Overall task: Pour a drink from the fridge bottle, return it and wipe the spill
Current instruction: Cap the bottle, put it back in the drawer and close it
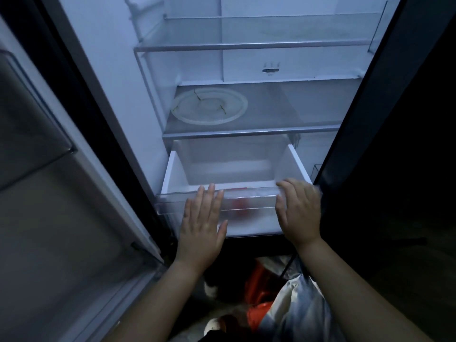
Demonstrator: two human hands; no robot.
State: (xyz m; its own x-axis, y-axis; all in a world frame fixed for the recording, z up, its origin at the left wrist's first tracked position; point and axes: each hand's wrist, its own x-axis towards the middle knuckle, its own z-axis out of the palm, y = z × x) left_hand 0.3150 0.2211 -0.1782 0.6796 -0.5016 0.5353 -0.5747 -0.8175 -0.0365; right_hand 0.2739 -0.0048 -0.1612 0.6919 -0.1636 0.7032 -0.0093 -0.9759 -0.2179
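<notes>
Grip: left hand (202,225) flat on one drawer (249,193) front; right hand (299,213) clasps rim; one plate (209,106) above.

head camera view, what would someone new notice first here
Two bare hands are on the pulled-out clear drawer low in the open fridge: the left hand lies flat against its front, and the right hand curls over its top edge near the right corner. Something red, too blurred to name, shows behind the drawer front. A round white plate sits on the shelf just above.
</notes>
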